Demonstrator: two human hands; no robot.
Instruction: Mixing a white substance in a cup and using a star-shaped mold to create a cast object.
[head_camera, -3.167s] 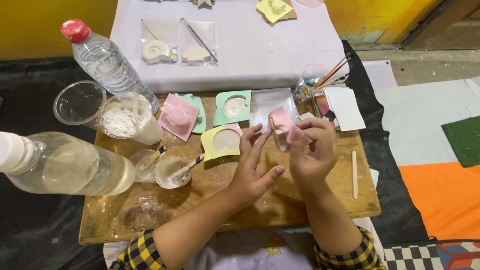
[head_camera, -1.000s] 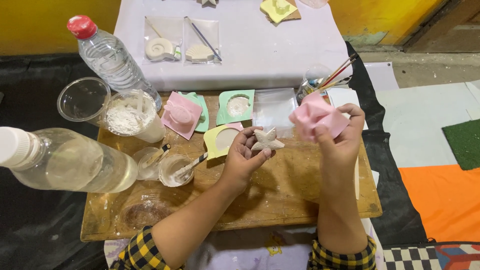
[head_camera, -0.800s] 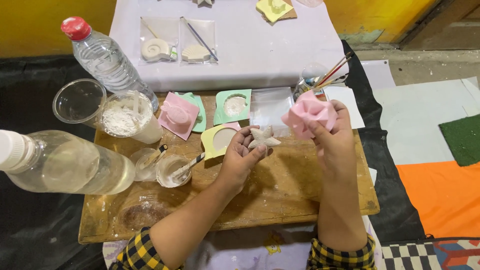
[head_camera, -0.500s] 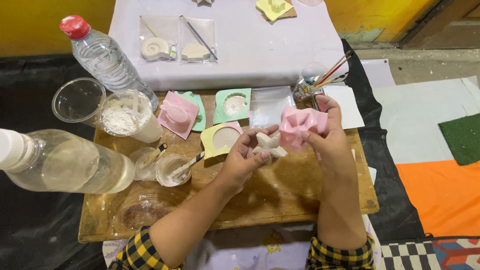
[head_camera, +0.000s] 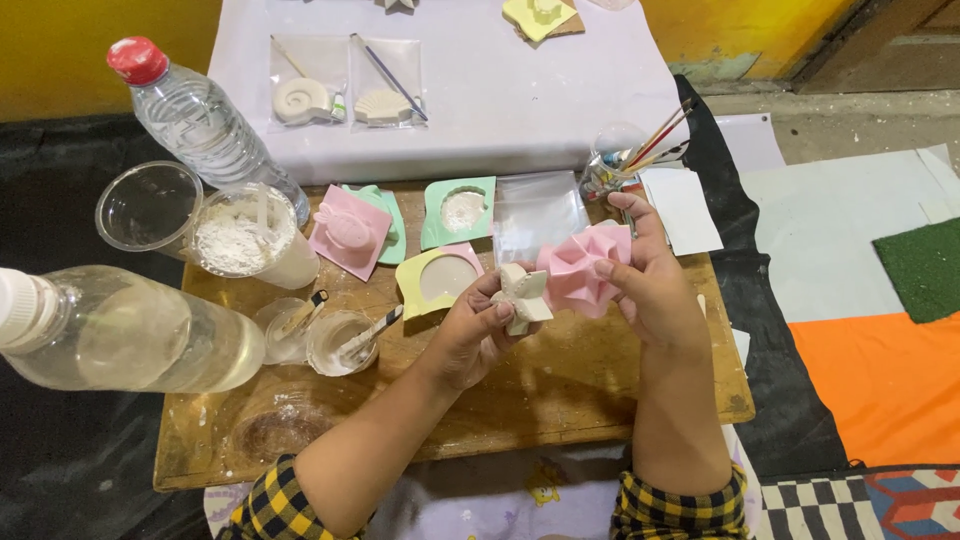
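Closer together now: left hand (head_camera: 470, 330) gripping star cast (head_camera: 524, 296), right hand (head_camera: 650, 285) pink mould (head_camera: 583, 268).

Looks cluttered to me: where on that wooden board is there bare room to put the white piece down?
Bare wood lies on the wooden board near its front edge, under and between the forearms, right of the small mixing cups. The back-left is crowded: the yellow mould, pink mould, powder cup and bottles.
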